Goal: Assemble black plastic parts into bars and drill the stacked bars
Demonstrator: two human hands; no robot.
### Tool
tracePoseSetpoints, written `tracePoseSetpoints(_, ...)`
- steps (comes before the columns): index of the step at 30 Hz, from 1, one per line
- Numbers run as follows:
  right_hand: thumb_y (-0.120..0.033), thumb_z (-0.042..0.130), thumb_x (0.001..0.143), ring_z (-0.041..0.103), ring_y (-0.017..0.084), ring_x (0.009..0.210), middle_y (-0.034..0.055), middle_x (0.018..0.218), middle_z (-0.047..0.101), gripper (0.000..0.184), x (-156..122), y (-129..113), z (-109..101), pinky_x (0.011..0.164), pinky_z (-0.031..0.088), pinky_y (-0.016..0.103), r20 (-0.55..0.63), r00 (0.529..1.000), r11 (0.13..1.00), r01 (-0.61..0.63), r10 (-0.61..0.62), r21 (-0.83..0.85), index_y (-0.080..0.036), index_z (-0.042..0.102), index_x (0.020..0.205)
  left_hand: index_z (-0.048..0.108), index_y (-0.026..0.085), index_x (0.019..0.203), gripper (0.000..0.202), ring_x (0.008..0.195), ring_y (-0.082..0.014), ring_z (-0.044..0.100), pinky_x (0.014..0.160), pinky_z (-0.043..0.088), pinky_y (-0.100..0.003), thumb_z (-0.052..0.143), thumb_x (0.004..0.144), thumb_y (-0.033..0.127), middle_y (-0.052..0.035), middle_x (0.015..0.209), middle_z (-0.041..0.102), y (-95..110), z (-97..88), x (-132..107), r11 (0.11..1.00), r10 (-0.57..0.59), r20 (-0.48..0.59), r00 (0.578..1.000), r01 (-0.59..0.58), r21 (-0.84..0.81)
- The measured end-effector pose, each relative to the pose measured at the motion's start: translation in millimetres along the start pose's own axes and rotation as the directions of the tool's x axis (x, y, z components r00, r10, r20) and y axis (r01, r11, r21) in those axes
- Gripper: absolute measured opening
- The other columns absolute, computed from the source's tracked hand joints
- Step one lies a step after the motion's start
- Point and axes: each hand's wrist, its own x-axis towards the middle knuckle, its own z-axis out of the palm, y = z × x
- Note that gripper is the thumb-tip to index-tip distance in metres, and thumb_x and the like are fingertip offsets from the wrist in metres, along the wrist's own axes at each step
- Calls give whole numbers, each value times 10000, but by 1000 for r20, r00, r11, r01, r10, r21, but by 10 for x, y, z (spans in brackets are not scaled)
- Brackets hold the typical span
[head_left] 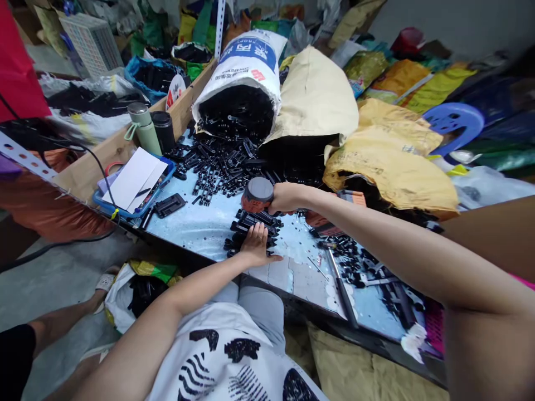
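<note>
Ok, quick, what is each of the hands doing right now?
Left hand: open, laid flat on a stack of black plastic parts.
Right hand: closed, gripping a round grey-topped tool.

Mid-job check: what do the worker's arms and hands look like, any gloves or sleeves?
No gloves or watch on the left hand or right hand, and no sleeve reaches either elbow. The shirt is white with black printed marks.

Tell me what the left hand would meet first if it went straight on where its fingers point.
The left hand lies on the stack of black parts. Straight on, it would probably meet the mallet held in the right hand, though depth is unclear.
</note>
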Motion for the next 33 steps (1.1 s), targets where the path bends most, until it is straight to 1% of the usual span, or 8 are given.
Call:
tracePoseSetpoints(8,-248,623,570,597,187,562,71,646,644,220,297,6,83,480,416,259,38,999,1000,17,-17,3,-120,660,744,84,-26,1410,1121,1396,-340,-52,1134,66,-488,351,708,807,-262,1498,37,-34,62,-19,999,37,-74,997,-37,-10)
tracePoseSetpoints(13,-301,633,595,589,200,570,70,592,616,186,93,-126,109,488,398,273,-25,999,994,43,-46,-97,-140,655,686,176,-26,1392,1110,1395,-352,38,1129,80,-474,346,693,819,-271,1485,112,-26,25,-31,999,45,-79,996,-44,19)
tracePoseSetpoints(18,-284,628,610,585,184,596,49,589,612,142,-149,-239,237,503,391,255,28,989,984,149,-147,-100,-163,656,677,256,6,1373,1063,1376,-339,162,1118,114,-459,325,697,824,-252,1460,233,-18,-17,-83,998,47,-164,985,-41,40)
tracePoseSetpoints(26,-233,644,579,590,189,612,73,634,628,145,-91,-396,322,518,412,253,35,989,984,150,-147,-95,-142,651,692,248,20,1384,1034,1373,-347,173,1104,159,-475,403,705,784,-245,1459,245,55,-80,-107,999,31,-106,994,-28,37)
tracePoseSetpoints(28,-225,639,580,588,185,594,64,612,621,143,-142,-395,347,504,419,247,50,989,987,140,-137,-73,-145,648,697,251,34,1387,955,1382,-342,150,1107,149,-488,455,744,710,-243,1467,227,88,-194,-206,1000,26,-46,999,-25,18)
tracePoseSetpoints(30,-223,628,589,582,180,562,50,593,613,161,-223,-356,396,480,426,245,73,992,994,107,-107,-5,-149,649,731,282,69,1386,863,1385,-329,151,1111,161,-481,514,766,623,-217,1475,229,114,-421,-391,990,114,68,991,-108,-86)
tracePoseSetpoints(31,-220,622,594,577,179,548,42,587,610,178,-266,-324,427,467,428,245,75,993,995,92,-95,42,-153,650,756,321,93,1374,810,1378,-317,192,1109,192,-458,534,772,590,-193,1469,267,126,-578,-503,964,207,150,967,-175,-201)
tracePoseSetpoints(33,-205,611,601,569,179,528,27,577,603,215,-339,-256,486,446,428,246,67,994,987,80,-90,138,-166,651,808,409,144,1334,674,1311,-274,359,1072,303,-392,496,813,561,-131,1401,419,162,-944,-713,814,429,297,853,-222,-537)
